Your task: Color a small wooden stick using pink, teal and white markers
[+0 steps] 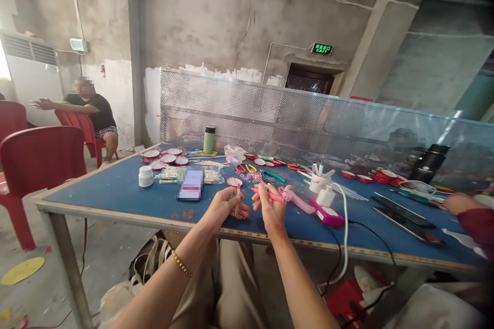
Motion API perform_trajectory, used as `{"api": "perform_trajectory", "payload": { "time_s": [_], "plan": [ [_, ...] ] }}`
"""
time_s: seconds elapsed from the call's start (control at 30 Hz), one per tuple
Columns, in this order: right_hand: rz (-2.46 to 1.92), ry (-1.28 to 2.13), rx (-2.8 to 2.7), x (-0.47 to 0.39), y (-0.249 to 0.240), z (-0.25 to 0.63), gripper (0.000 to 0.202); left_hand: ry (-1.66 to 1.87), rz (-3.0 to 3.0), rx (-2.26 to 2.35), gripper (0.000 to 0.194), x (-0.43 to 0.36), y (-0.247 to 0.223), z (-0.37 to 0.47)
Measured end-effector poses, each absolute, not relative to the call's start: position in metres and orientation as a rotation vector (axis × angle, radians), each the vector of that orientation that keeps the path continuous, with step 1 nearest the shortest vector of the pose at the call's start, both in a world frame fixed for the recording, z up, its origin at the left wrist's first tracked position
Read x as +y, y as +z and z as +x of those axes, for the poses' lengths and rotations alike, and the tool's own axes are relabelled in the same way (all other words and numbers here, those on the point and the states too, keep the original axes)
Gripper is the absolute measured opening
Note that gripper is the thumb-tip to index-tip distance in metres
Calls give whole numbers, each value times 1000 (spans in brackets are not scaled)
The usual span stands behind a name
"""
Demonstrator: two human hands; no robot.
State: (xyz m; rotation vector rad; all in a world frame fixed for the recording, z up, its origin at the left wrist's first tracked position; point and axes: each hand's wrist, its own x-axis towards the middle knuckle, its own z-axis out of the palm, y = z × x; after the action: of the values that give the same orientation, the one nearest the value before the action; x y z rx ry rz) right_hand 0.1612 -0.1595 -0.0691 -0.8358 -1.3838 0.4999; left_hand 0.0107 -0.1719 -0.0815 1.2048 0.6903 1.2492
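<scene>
While left hand (227, 204) pinches wooden stick (237, 202), seemingly steadying it | right hand (272, 209) grips pen (275, 197) | hands apart, right of phone (191, 185)

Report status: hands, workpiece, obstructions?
Left hand holding pale stick, red-rimmed drum at its far end. Right hand gripping pink pen. Phone lies left, apart from both hands.

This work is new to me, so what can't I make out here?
All in the head view:
Text on phone: blurred into blocks.
Middle of pink pen: hidden by right fingers.
Sleeve: cut off by right edge.
Lower door: obscured by mesh screen.
</scene>
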Motion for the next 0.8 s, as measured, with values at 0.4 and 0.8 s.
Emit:
{"api": "perform_trajectory", "payload": {
  "time_s": [0.4,0.8],
  "plan": [
    [-686,906,-1086,-156,-70,166,26,1215,1285,700,43,-175,-82,9],
    [-704,804,-1229,-153,-78,165,31,1219,1296,702,42,-176,-82,11]
  ]
}}
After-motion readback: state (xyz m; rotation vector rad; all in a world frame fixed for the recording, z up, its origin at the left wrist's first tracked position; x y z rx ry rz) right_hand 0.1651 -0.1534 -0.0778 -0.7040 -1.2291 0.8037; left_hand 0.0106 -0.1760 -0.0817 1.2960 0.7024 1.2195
